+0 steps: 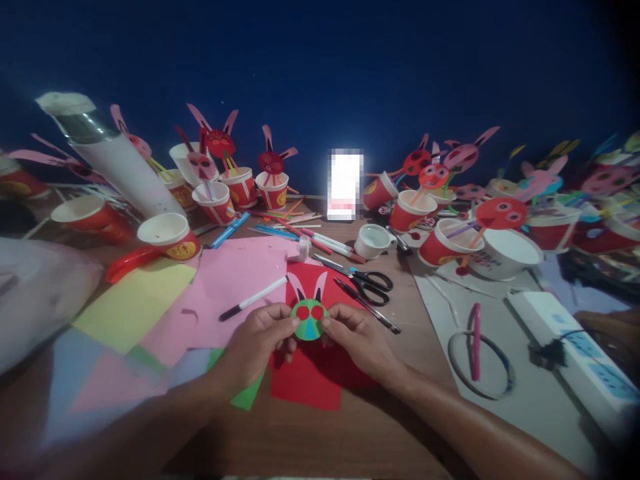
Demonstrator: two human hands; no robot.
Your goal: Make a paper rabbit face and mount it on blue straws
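Note:
A round green paper bunny face (303,329) is held up between my two hands, with red circle eyes, a blue triangle and pink ears with black inner parts. My left hand (273,330) pinches its left edge between thumb and fingers. On the opposite edge, my right hand (353,333) grips it the same way. Beneath lies red paper (305,387). Black-handled scissors (370,283) and a black pen (367,307) rest just beyond my right hand. A white marker with a black cap (253,300) lies on pink paper (240,267) beyond my left hand.
Red paper cups (215,203) holding paper animal faces on straws line the back, on both sides. A small white cup (373,241) stands behind the scissors. To the right are a power strip (575,347) and a tape ring (455,373). Yellow paper (135,307) lies left.

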